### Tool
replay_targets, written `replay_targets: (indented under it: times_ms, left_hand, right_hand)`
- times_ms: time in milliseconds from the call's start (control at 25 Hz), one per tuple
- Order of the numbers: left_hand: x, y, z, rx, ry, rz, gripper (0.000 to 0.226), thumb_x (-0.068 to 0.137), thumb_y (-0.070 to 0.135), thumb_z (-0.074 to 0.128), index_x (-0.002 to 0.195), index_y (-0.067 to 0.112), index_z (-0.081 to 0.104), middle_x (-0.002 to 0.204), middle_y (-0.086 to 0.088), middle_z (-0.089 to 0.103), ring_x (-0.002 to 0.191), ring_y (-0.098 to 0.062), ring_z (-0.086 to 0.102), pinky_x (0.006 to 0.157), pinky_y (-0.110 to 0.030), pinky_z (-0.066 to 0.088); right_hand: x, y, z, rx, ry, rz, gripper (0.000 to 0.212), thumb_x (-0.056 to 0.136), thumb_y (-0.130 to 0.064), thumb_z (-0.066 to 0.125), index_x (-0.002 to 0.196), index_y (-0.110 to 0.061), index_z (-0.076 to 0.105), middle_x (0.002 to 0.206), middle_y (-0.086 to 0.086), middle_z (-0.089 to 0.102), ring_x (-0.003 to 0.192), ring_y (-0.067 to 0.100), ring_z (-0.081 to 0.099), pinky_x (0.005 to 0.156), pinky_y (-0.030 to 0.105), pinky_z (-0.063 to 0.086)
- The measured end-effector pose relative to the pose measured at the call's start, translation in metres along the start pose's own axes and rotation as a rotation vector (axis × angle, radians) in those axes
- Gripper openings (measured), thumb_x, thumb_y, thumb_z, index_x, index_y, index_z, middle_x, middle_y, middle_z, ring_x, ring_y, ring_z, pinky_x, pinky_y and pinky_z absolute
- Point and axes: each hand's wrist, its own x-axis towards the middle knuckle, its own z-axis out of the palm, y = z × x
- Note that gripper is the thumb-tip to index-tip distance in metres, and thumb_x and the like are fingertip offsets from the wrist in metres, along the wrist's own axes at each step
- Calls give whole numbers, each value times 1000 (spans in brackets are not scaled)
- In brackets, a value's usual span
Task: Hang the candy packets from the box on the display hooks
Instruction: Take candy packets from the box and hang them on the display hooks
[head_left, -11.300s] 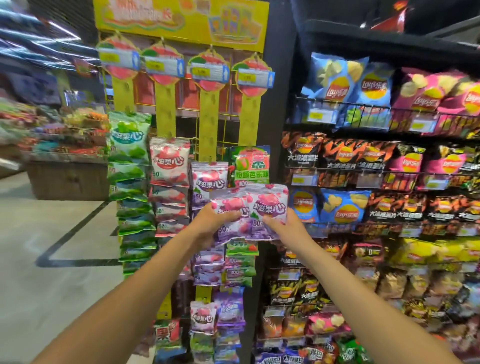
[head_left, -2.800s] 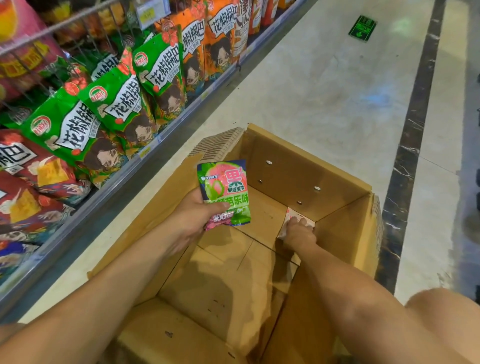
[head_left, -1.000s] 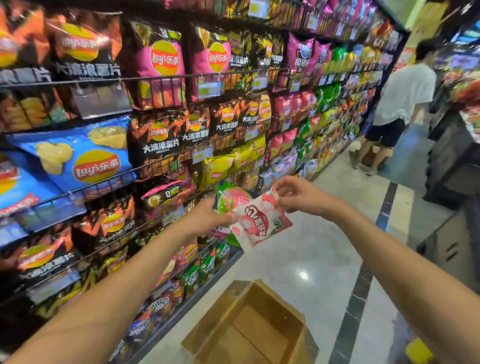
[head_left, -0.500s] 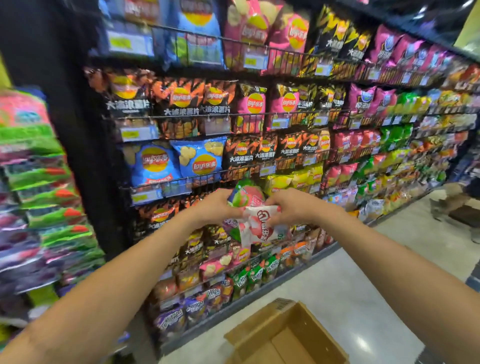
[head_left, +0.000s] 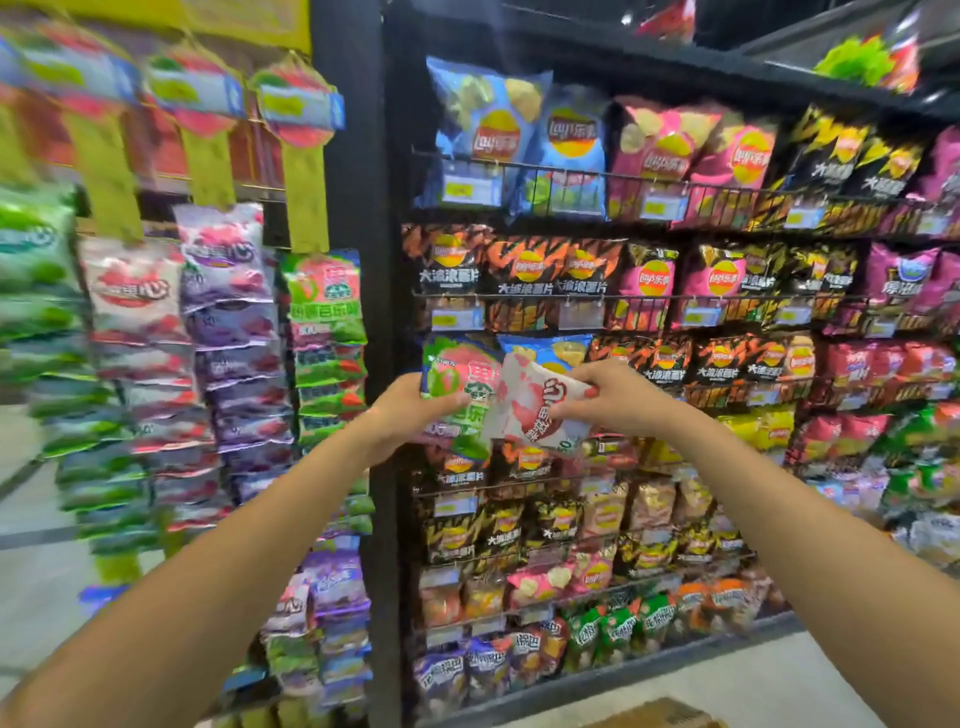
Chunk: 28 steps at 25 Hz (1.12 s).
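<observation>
Green candy packet (head_left: 451, 375) and white-and-red candy packet (head_left: 527, 415) up before the crisp shelves (head_left: 675, 299)!
Left hand (head_left: 402, 415) grips the green one, thumb across its face; right hand (head_left: 618, 400) pinches the tilted white one's edge (the two overlap); hanging candy display (head_left: 322, 306) just left, blurred.

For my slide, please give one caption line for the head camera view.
Left hand holds a green candy packet, right hand a white-and-red packet, before chip shelves.

We swung left with the green candy packet (head_left: 451, 375) and the white-and-red candy packet (head_left: 535, 410); the yellow hook rack of hanging packets (head_left: 306, 208) came into view left.
</observation>
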Motion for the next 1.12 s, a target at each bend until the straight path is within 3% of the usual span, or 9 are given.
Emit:
replay_targets:
  times_ms: [40, 120, 240, 480, 680, 800, 920, 1000, 1120]
  left_hand:
    - [-6, 0, -18, -13, 49, 8, 6, 96, 22, 75, 96, 19, 71, 95, 6, 78, 97, -16, 73, 85, -48, 63]
    - [-17, -2, -57, -15, 105, 33, 17, 95, 28, 76, 84, 19, 68, 78, 12, 72, 85, -16, 68, 82, -40, 58]
    - [-32, -11, -118, -12, 172, 79, 47, 86, 46, 80, 103, 3, 69, 94, 1, 69, 92, -19, 64, 95, -47, 53]
    - [-56, -22, -222, 5, 298, 90, 29, 95, 36, 75, 109, 10, 73, 104, -1, 78, 99, -17, 69, 94, -36, 50]
    - [-69, -38, -305, -14, 346, 108, 28, 98, 30, 72, 103, 3, 67, 93, -2, 65, 90, -17, 59, 83, -35, 46]
    - [-79, -49, -347, -47, 396, 87, 24, 95, 34, 75, 101, 12, 73, 94, 4, 76, 94, -17, 68, 79, -34, 53]
    - [-88, -62, -380, -84, 422, 82, 12, 95, 31, 75, 99, 20, 74, 89, 8, 77, 92, -14, 71, 76, -30, 55]
    - [-91, -68, -394, -65, 418, 91, 18, 95, 33, 76, 96, 15, 72, 87, 8, 75, 90, -14, 70, 84, -34, 53]
    - [-95, -73, -410, -42, 379, 100, 23, 98, 30, 72, 82, 16, 62, 72, 10, 61, 73, -7, 59, 78, -31, 48]
  right_hand:
    - [10, -13, 4, 37, 12, -22, 33, 92, -37, 77, 66, -25, 60, 55, -11, 55, 47, 1, 49, 48, 14, 35]
    - [31, -39, 16, 145, 35, -41, 23, 93, -34, 76, 74, -27, 67, 61, -9, 66, 52, -2, 58, 49, 12, 41]
    - [65, -78, 42, 311, 69, -77, 8, 93, -29, 77, 92, -21, 77, 76, -10, 77, 68, 5, 70, 57, 22, 55]
    - [128, -162, 110, 600, 107, -61, 11, 95, -21, 75, 100, -12, 77, 88, -2, 81, 77, 15, 76, 62, 27, 61]
    - [172, -236, 165, 698, 134, -18, 19, 93, -31, 77, 82, -16, 75, 74, 1, 76, 68, 16, 69, 64, 36, 57]
    - [196, -283, 192, 844, 120, -13, 20, 92, -33, 77, 93, -13, 77, 85, 13, 78, 74, 29, 72, 66, 35, 54]
    - [223, -334, 210, 1024, 74, 12, 14, 96, -28, 72, 97, -14, 70, 73, -1, 73, 61, 17, 67, 50, 23, 50]
    - [243, -363, 215, 1122, 68, 68, 11, 99, -27, 70, 94, -19, 64, 68, -7, 64, 56, 12, 60, 53, 24, 50]
    - [272, -398, 216, 1207, 114, 103, 7, 101, -27, 67, 104, -21, 66, 90, 1, 67, 73, 19, 61, 62, 27, 56]
